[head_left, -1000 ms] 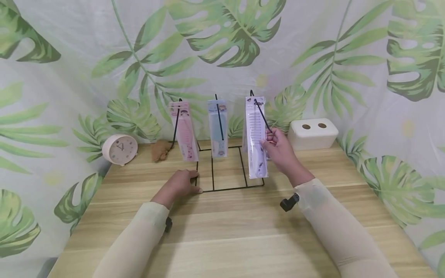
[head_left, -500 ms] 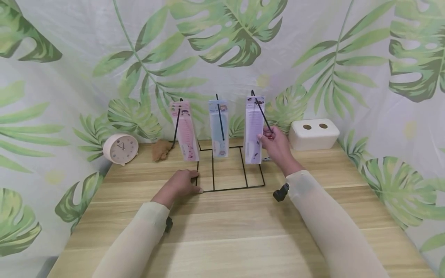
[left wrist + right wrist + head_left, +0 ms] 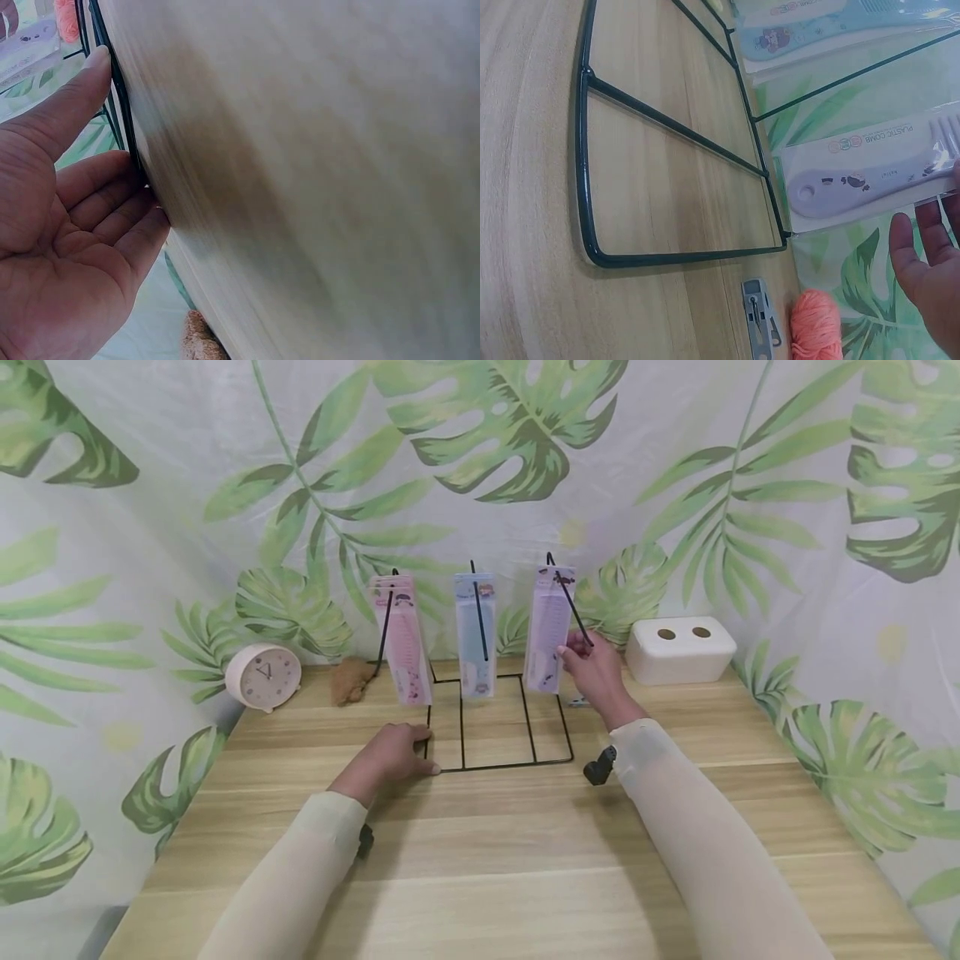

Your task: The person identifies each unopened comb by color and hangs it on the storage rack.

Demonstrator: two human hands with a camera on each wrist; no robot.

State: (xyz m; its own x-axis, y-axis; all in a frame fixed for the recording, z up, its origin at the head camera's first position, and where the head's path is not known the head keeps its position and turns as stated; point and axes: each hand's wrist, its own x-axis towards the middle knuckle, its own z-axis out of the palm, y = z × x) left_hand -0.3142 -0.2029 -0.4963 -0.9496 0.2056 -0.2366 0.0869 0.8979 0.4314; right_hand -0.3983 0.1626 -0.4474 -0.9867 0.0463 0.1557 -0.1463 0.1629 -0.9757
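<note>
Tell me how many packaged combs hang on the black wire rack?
3: the pink comb on the left hook, the blue comb in the middle, the purple comb on the right.

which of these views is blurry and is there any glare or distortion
Left wrist view: the table is smeared by blur, while the left hand is fairly sharp. Right wrist view: sharp, the wire rack looks bowed. Head view: even light, soft shadows, no glare.

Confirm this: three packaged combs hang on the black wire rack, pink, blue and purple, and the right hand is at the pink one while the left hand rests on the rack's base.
One slip: the right hand is at the purple packaged comb, not the pink packaged comb. The head view shows it. The rest holds: the blue packaged comb hangs between them on the black wire rack, and the left hand rests on its base.
</note>
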